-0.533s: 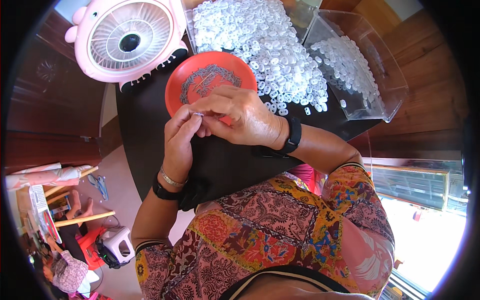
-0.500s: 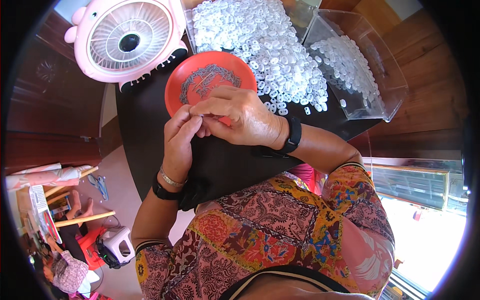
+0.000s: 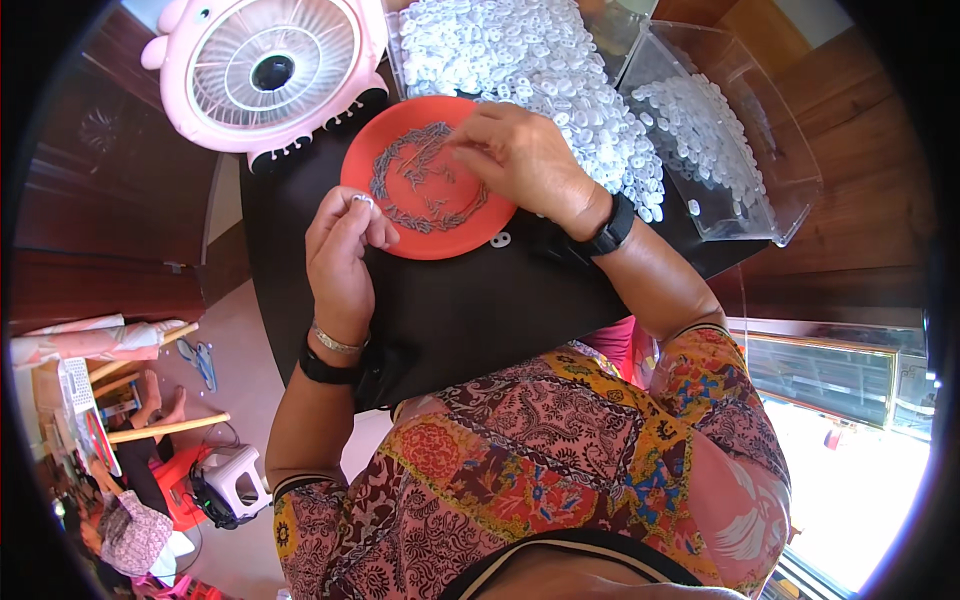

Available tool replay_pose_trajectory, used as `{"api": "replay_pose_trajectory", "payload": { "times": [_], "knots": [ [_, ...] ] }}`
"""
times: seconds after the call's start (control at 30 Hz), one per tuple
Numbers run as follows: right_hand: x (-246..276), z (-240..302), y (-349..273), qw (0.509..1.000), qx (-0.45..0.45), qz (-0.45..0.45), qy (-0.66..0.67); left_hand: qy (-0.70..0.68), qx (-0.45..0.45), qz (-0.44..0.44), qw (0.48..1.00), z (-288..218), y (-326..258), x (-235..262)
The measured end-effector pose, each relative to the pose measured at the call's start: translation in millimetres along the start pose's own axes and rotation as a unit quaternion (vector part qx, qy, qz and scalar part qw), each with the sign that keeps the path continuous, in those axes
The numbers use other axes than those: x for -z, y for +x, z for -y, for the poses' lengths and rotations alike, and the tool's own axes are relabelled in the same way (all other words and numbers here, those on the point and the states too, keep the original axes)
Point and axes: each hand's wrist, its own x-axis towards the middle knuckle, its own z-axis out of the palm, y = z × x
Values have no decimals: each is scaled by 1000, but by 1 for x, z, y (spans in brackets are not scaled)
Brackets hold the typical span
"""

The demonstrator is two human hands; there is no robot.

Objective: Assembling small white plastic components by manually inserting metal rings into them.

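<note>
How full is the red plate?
The red plate is partly full: small grey pieces lie in a rough ring, with bare red showing around them.

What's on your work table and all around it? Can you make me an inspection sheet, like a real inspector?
Surface: dark table, with a heap of white two-holed pieces spread over its far side.
Things in use: red plate holding small gray pieces.
Clutter: one loose white piece beside the plate; pink fan at the far left.
Hands: left hand pinches a small white piece; right hand is over the plate, grip unclear.
Cables: thin dark cord on the floor at left.
Surroundings: clear bin with more white pieces at right; another person's bare feet at left.
</note>
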Motion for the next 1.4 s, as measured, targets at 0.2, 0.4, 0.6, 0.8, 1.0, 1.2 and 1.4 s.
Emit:
{"api": "replay_pose_trajectory", "payload": {
  "times": [0.2,0.4,0.6,0.8,1.0,1.2,1.4],
  "knots": [
    [-16,-7,-6,985,99,132,-45,34,-21,14,999,3,1,7],
    [-24,1,-11,967,151,197,-63,58,-37,24,997,0,-6,8],
    [-24,16,-20,964,156,200,-81,98,-53,41,993,-3,-20,8],
    [-15,30,-21,968,117,220,-26,98,-38,35,994,-5,-22,9],
    [-18,26,-20,958,128,250,-47,99,-37,26,994,-1,-19,7],
    [-19,9,-24,972,112,206,6,108,-47,39,992,2,-14,-1],
    [-18,10,-28,986,61,127,85,72,-44,40,996,4,-19,-8]
  ]
}}
